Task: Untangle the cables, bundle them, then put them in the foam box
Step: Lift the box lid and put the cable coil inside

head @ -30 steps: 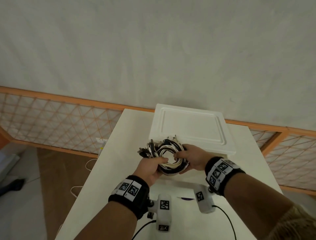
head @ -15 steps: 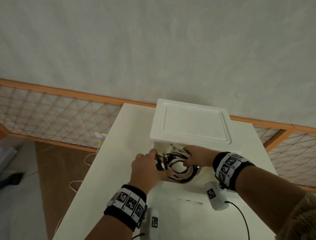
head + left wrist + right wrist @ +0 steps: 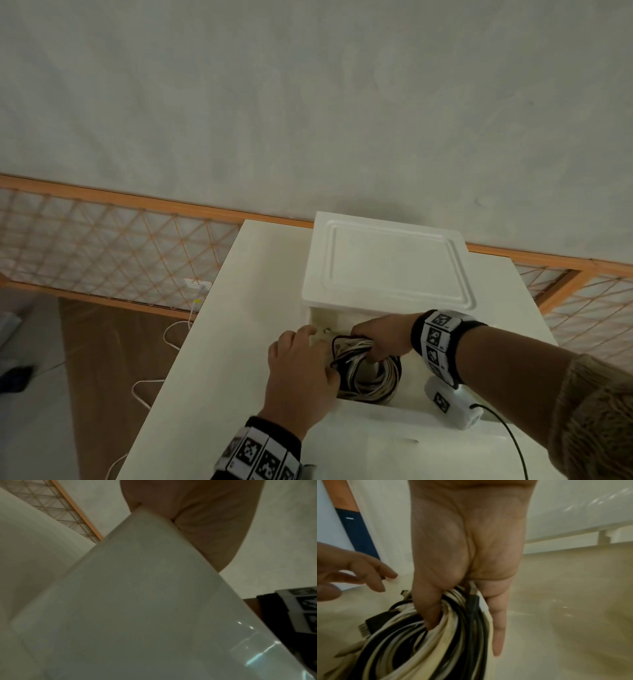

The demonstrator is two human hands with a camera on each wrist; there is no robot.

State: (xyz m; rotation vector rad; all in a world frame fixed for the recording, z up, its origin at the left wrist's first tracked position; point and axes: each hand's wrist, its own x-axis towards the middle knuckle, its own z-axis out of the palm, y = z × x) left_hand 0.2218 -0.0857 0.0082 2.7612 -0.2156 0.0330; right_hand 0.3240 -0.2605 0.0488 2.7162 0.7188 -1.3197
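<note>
A coil of black and white cables (image 3: 373,377) lies low inside the open front part of the white foam box (image 3: 376,414). My right hand (image 3: 380,337) reaches into the box and grips the coil's far side. In the right wrist view its thumb and fingers (image 3: 433,612) curl round the cable bundle (image 3: 436,642) above the box floor (image 3: 565,615). My left hand (image 3: 301,370) lies over the box's left rim with relaxed fingers (image 3: 359,572) that hold nothing. In the left wrist view, the palm (image 3: 197,520) sits on the foam wall (image 3: 137,601).
The foam lid (image 3: 390,263) lies slid back over the box's far half. The box stands on a white table (image 3: 219,359). An orange lattice fence (image 3: 102,250) runs behind, with a white cord (image 3: 171,335) on the floor to the left.
The coil went down from above the box into its opening. My left hand let go of the coil and moved to the left rim. My right hand kept its grip.
</note>
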